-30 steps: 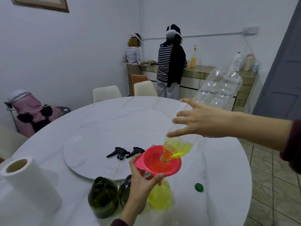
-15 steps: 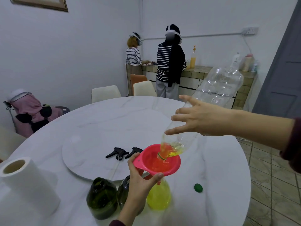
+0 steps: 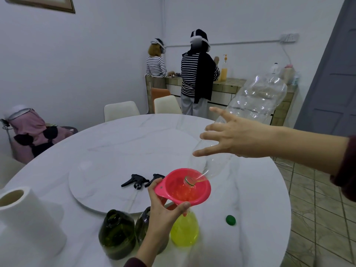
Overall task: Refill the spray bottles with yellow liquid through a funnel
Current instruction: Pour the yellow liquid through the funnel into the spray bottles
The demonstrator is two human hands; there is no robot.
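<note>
Left hand (image 3: pixel 163 212) pinches the rim of the glossy pink plastic funnel (image 3: pixel 185 186), which sits in a round bottle (image 3: pixel 184 231) of yellow liquid on the marble table (image 3: pixel 115 143). Right hand (image 3: pixel 237 138) grips the big clear ribbed bottle (image 3: pixel 256 101), tipped mouth-down into the funnel, nearly drained.

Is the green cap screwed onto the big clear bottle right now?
No. The green cap lies loose on the table, while the clear bottle's open neck points into the pink funnel.
</note>
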